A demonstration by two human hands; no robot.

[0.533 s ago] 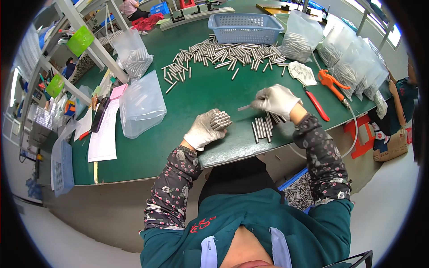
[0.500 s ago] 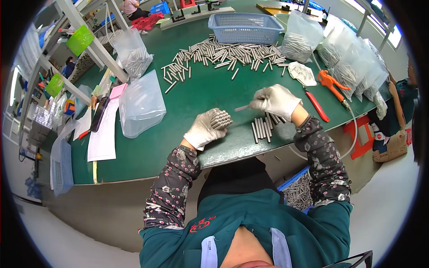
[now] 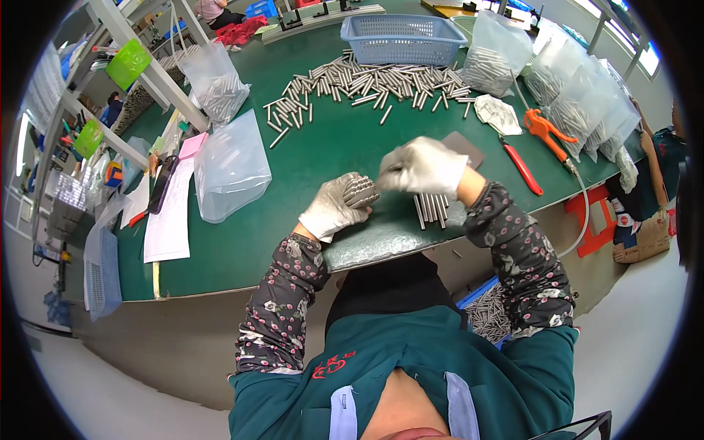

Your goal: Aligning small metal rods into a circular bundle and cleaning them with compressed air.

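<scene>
My left hand [image 3: 331, 207], in a white work glove, is closed round a bundle of short metal pins [image 3: 360, 191] whose ends face right. Close beside that bundle is my gloved right hand [image 3: 425, 167], slightly blurred, its fingers curled together. Whatever it may grip at the fingertips cannot be made out. Below it a row of loose metal pins [image 3: 431, 210] lies near the table's front edge, partly covered by the hand. A dark grey flat piece [image 3: 464, 150] shows behind my right wrist. Farther back spreads a large pile of the same pins [image 3: 367, 84].
A blue plastic basket [image 3: 402, 40] stands behind the pile. Bags of pins [image 3: 497, 59] line the right, near red-handled pliers [image 3: 522, 167] and an orange air gun [image 3: 546, 136]. An empty-looking plastic bag [image 3: 233, 169] and papers [image 3: 170, 220] lie left.
My right hand has moved left, up to the bundle; the pin that stuck out of its fingers no longer shows. The grey flat piece has come into sight. My left hand stays nearly still.
</scene>
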